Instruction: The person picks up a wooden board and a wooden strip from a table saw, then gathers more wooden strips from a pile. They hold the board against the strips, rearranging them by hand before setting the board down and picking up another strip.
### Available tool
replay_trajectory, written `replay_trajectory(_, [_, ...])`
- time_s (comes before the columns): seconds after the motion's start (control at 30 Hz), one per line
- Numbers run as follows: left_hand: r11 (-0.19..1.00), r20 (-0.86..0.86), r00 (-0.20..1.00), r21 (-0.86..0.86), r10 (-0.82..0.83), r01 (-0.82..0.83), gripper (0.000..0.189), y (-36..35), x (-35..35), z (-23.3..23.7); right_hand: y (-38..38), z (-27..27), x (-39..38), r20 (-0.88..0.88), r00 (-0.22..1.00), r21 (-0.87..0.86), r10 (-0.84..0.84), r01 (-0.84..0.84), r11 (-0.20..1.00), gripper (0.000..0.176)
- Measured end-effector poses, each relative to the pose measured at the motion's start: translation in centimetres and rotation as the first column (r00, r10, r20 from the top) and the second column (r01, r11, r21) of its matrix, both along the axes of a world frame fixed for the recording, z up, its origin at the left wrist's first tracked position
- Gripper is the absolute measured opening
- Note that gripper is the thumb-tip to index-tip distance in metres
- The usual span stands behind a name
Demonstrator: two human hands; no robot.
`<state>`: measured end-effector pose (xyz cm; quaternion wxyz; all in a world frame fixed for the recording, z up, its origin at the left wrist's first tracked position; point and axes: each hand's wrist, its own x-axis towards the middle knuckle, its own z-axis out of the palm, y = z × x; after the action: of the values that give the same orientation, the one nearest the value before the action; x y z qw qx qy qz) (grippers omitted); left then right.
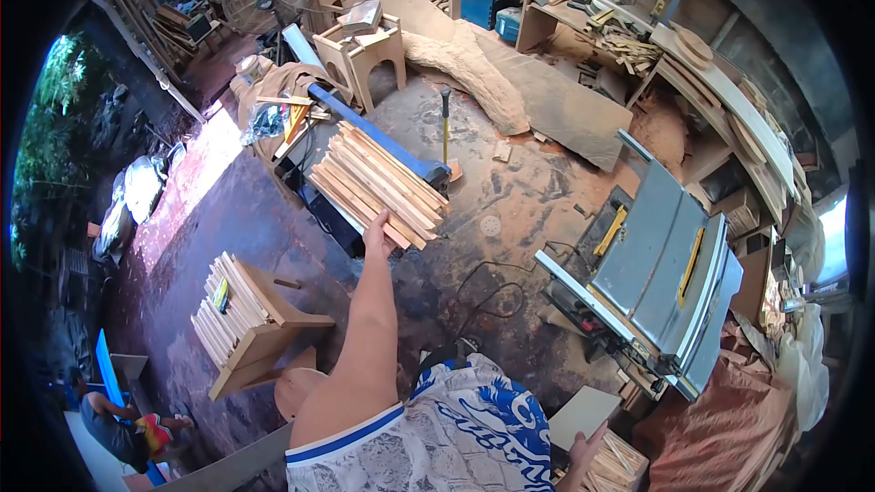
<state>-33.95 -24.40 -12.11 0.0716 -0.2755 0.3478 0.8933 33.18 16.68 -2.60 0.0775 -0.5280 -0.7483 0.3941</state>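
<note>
Pale wooden slats (378, 178) sit stacked on a long blue machine bed (365, 123), their long axis running ten to four o'clock. The left hand (375, 232) clasps their six-o'clock edge. The right hand (583, 451), fingers spread, is beside a second slat pile (624, 463).

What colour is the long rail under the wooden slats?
The rail is blue; head view shows it.
</note>
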Motion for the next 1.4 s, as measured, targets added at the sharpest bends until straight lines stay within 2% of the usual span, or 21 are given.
replay_trajectory(0.03, [1.0,0.011,1.0,-0.002,0.006,-0.006,0.044,-0.9,-0.8,-2.5,0.0,0.0,0.0,-0.013,1.0,-0.02,-0.01,0.01,1.0,0.087])
replay_trajectory(0.13, [0.973,0.047,0.995,-0.214,0.093,-0.081,0.025,-1.5,0.3,-2.4,-0.5,0.3,0.2,-0.057,0.998,-0.041,-0.022,0.02,0.999,0.086])
replay_trajectory(0.23, [0.961,0.053,0.991,-0.259,0.119,-0.101,0.023,-2.6,0.5,-4.3,-1.2,1.3,-0.6,-0.009,0.999,-0.049,-0.051,0.051,0.997,0.086])
replay_trajectory(0.33, [0.942,0.042,0.985,-0.302,0.166,-0.145,0.02,-2.4,1.4,-3.6,-1.9,2.5,-1.5,-0.03,0.999,-0.076,-0.034,0.032,0.997,0.087])
replay_trajectory(0.4, [0.896,0.002,0.947,-0.325,0.321,-0.302,0.024,-2.1,1.8,-2.9,-2.2,3.5,-2.4,-0.037,0.998,-0.102,-0.041,0.037,0.994,0.087])
replay_trajectory(0.43, [0.895,0.003,0.947,-0.326,0.322,-0.304,0.024,-1.7,2.3,-2.3,-2.3,3.7,-2.7,-0.046,0.997,-0.128,-0.054,0.048,0.991,0.087])
replay_trajectory(0.5, [0.854,-0.097,0.916,-0.335,0.39,-0.399,0.035,-0.6,4.3,2.1,-2.2,3.3,-2.6,-0.038,0.997,-0.11,-0.06,0.056,0.992,0.086])
replay_trajectory(0.67, [0.926,-0.262,0.953,-0.302,0.15,-0.228,0.049,0.7,8.4,12.1,-2.3,3.9,-2.2,0.078,0.994,-0.045,-0.074,0.077,0.996,0.084])
replay_trajectory(0.7, [0.948,-0.337,0.941,-0.305,-0.016,-0.093,0.051,1.4,9.1,14.3,-1.9,3.4,-1.4,0.056,0.997,-0.007,-0.05,0.05,0.999,0.082])
replay_trajectory(0.73, [0.947,-0.41,0.893,-0.318,-0.184,0.049,0.053,2.6,9.7,16.9,-1.8,2.9,-0.8,0.033,0.999,0.032,-0.031,0.03,0.999,0.08])
replay_trajectory(0.77, [0.94,-0.462,0.847,-0.323,-0.261,0.113,0.053,4.7,10.8,20.1,-1.9,3.0,-0.8,0.024,0.998,0.028,-0.058,0.057,0.998,0.08])
replay_trajectory(0.83, [0.911,-0.491,0.779,-0.327,-0.39,0.249,0.052,9.1,12.1,22.9,-1.6,4.4,-1.9,-0.21,0.975,0.015,-0.078,0.083,0.996,0.071])
replay_trajectory(0.87, [0.873,-0.513,0.708,-0.33,-0.486,0.359,0.052,11.5,13.1,24.2,-1.5,5.4,-2.5,-0.353,0.926,-0.088,-0.136,0.112,0.99,0.066])
replay_trajectory(0.93, [0.784,-0.518,0.589,-0.374,-0.62,0.496,0.053,16.7,15.6,26.6,-1.0,7.8,-3.8,-0.574,0.765,-0.288,-0.29,0.143,0.947,0.059])
replay_trajectory(1.03, [0.467,-0.486,0.208,-0.504,-0.849,0.727,0.056,25.1,21.1,27.2,-0.1,13.1,-4.3,-0.734,0.46,-0.53,-0.499,0.071,0.845,0.054])
replay_trajectory(1.13, [0.225,-0.39,-0.038,-0.607,-0.92,0.762,0.055,33.7,29.4,26.8,1.4,15.0,-1.4,-0.804,0.161,-0.591,-0.573,-0.104,0.8,0.052])
replay_trajectory(1.2, [0.078,-0.331,-0.184,-0.642,-0.926,0.762,0.062,39.0,36.3,26.8,2.4,14.3,1.2,-0.786,0.091,-0.617,-0.612,-0.177,0.767,0.051])
replay_trajectory(1.27, [0.085,-0.369,-0.238,-0.678,-0.899,0.73,0.071,43.6,44.3,25.9,3.5,12.8,3.9,-0.786,0.047,-0.592,-0.616,-0.342,0.73,0.048])
replay_trajectory(1.3, [0.003,-0.373,-0.272,-0.593,-0.887,0.805,0.078,45.7,47.9,23.7,3.9,12.1,4.9,-0.795,0.051,-0.582,-0.604,-0.345,0.737,0.05])
replay_trajectory(1.33, [-0.051,-0.359,-0.342,-0.621,-0.869,0.782,0.078,47.4,51.3,22.9,4.0,12.7,5.9,-0.773,0.035,-0.602,-0.634,-0.356,0.714,0.053])
replay_trajectory(1.4, [-0.028,-0.404,-0.272,-0.516,-0.873,0.856,0.074,49.9,58.8,24.5,4.1,11.8,8.9,-0.756,-0.01,-0.627,-0.655,-0.274,0.729,0.055])
